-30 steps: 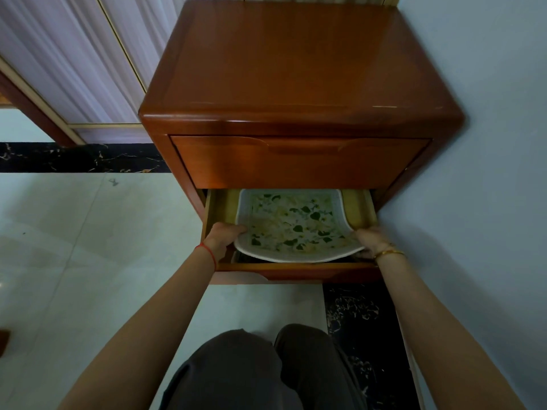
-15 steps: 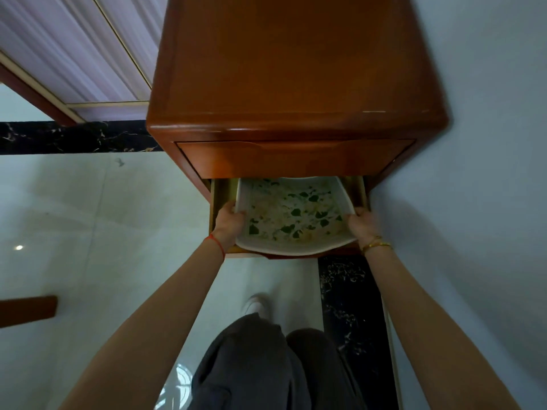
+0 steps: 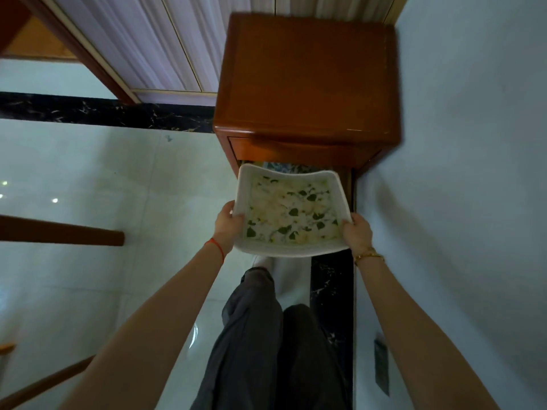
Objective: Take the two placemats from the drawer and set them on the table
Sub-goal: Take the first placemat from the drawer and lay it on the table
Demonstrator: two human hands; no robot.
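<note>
— White-bordered, with green leaves and pale flowers in the middle: that was the placemat [image 3: 291, 214] I had in the head view. My left hand [image 3: 229, 224] was closed on its left edge, thumb on top, and my right hand [image 3: 358, 233] was clamped on its right edge.

— Where was it, exactly?

— In the air, in front of the reddish wooden cabinet [image 3: 306, 81], sagging a little between my hands with the side edges curled up. The open bottom drawer [image 3: 296, 167] lay behind and below it, and a patterned strip showed inside, just past the mat's far edge. I could not tell what that strip was.

— And around you?

— A pale glossy floor [image 3: 88, 179] to my left, a light wall [image 3: 473, 173] to my right, and my dark trousers [image 3: 266, 335] under the mat. A red string [image 3: 217, 247] was on my left wrist and a gold bracelet [image 3: 368, 255] on my right.
</note>
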